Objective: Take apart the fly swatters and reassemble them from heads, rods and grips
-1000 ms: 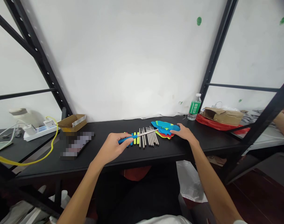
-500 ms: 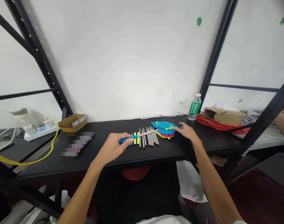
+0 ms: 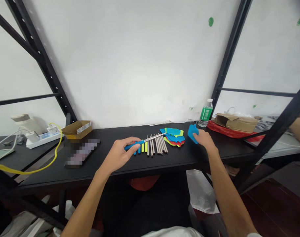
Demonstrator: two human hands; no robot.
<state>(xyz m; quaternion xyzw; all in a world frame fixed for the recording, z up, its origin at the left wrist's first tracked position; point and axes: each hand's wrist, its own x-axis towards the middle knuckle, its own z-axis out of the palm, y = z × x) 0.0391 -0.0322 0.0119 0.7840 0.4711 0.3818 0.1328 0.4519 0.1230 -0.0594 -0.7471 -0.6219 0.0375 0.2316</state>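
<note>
Since the earlier frames, the main change is at my right hand (image 3: pixel 205 140). Half a second ago its fingers were at the right edge of the pile of coloured flat pieces (image 3: pixel 173 132); now they are well to the side, and the blue piece (image 3: pixel 192 132) they hold shows its broad face, apart from the pile. My left hand (image 3: pixel 122 153) has hardly moved, though the tip of its stick (image 3: pixel 153 137) points slightly higher than before.

The blue piece is flat and wide, with a small nub at the top edge — it stands tilted over the black table (image 3: pixel 103 141), to the right of the pile. My right thumb and fingers pinch it at its lower right side. The stick has a blue handle and a shiny, thin metal rod, slanting up to the right. My left thumb and fingers are closed around the handle — the rod's tip overlaps the pile's left edge in view, but I cannot tell whether they touch.

The pile holds blue, yellow-green and red pieces, lying loosely fanned. To its left, grey metal tubes (image 3: pixel 161 144) lie roughly side by side, then yellow handles (image 3: pixel 146 146) and blue handles (image 3: pixel 139 149), partly hidden by my left hand and stick.
</note>
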